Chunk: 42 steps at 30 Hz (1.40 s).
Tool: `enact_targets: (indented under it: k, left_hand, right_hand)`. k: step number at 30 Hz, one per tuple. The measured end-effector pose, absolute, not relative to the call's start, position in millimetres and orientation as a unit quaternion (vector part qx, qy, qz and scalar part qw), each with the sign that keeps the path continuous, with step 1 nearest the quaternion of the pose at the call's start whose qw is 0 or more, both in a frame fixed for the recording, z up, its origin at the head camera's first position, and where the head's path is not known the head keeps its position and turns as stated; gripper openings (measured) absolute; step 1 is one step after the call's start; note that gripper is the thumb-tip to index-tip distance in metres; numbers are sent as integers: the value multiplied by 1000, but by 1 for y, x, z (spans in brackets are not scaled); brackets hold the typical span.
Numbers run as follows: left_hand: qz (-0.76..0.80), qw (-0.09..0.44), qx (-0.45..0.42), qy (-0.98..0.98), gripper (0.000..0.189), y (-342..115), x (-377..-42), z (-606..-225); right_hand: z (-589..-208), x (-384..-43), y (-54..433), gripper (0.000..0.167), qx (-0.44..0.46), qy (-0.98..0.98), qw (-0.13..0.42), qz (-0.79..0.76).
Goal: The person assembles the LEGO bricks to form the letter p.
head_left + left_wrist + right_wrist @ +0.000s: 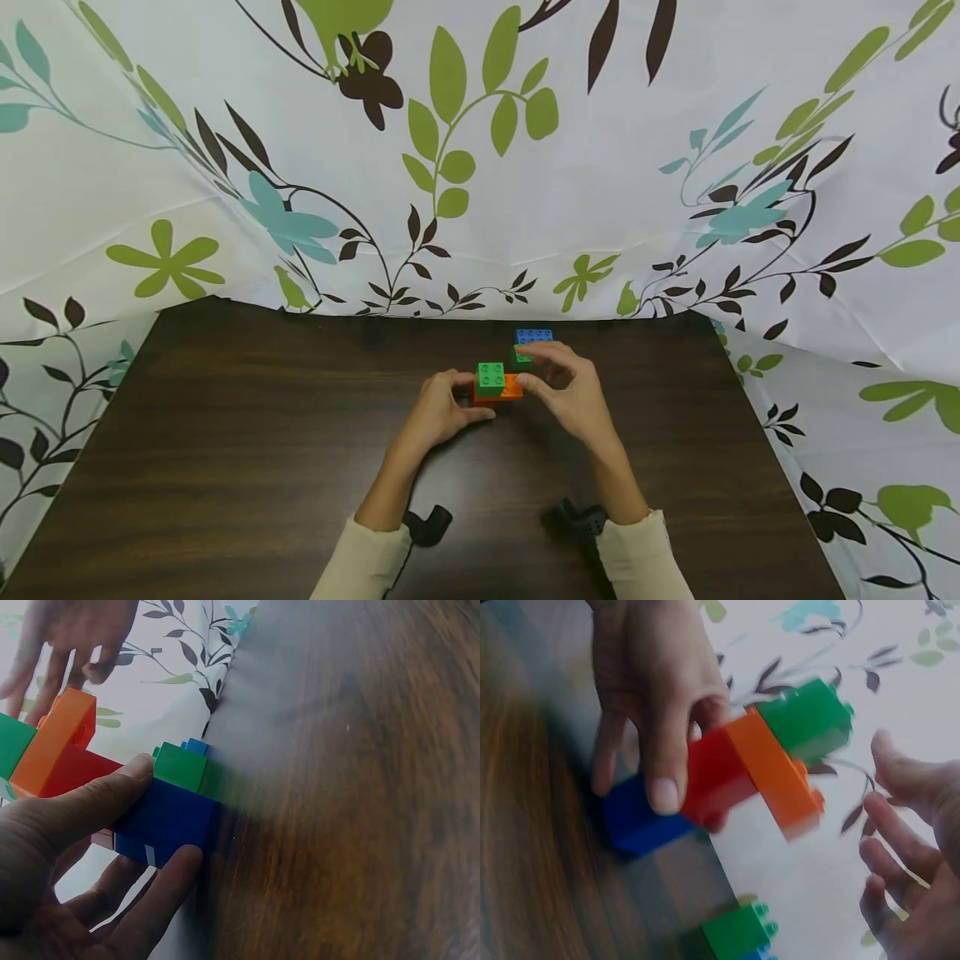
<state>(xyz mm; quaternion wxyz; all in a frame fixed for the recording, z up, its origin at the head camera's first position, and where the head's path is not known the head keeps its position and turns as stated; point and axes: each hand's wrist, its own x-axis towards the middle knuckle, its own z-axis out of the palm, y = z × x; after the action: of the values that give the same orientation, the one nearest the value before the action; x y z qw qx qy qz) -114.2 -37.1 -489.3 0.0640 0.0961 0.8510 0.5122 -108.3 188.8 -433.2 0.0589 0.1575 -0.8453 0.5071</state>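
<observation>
A stack of toy building bricks stands upright on the table. From the bottom it has a blue brick [169,821], a red brick [718,776], an orange brick [776,776] that juts out to the right, and a green brick [491,379] on top. My left hand [441,408] grips the stack low down, with thumb and fingers on opposite sides of the blue and red bricks. Close by on the right is my right hand [573,392]. Its fingers are relaxed and hold nothing, and in the right wrist view a gap separates them from the orange brick.
Just behind the stack lie another green brick [521,360], partly covered by my right hand in the head view, and another blue brick [534,335]. Beneath everything is a dark wooden table [262,467]. A white leaf-patterned cloth [510,233] hangs along its far edge.
</observation>
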Motion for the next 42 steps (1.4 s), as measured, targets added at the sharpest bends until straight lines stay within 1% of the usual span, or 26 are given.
enact_targets:
  k: [3,6,13,20,25,27,31,34,40,42]
  left_hand:
    - [514,65,92,850,46,-36,-114,-489]
    - [516,67,89,849,46,-36,-114,-489]
    - [512,67,85,852,50,-36,-113,-492]
    - [502,59,96,857,47,-40,-111,-493]
    - [499,66,107,858,48,-39,-110,-495]
    - [497,72,115,857,49,-38,-110,-497]
    - [491,68,135,858,50,-36,-110,-499]
    - [486,59,143,860,51,-36,-111,-499]
    - [488,76,141,858,55,-40,-112,-496]
    - [490,74,141,857,58,-43,-112,-494]
  right_hand:
    - [-437,-113,195,34,122,-844,98,513]
    - [-440,-117,199,33,92,-849,110,508]
    - [-456,-126,200,35,39,-865,105,489]
    - [-472,-134,194,45,4,-885,100,454]
    - [-479,-136,194,46,-12,-889,107,444]
    - [-483,-137,194,45,-15,-891,112,440]
    - [-489,-138,194,48,-16,-896,118,427]
    - [-492,-139,192,50,-13,-899,114,422]
    - [-500,-140,189,51,-14,-903,100,417]
    - [-503,-141,189,52,-12,-903,100,417]
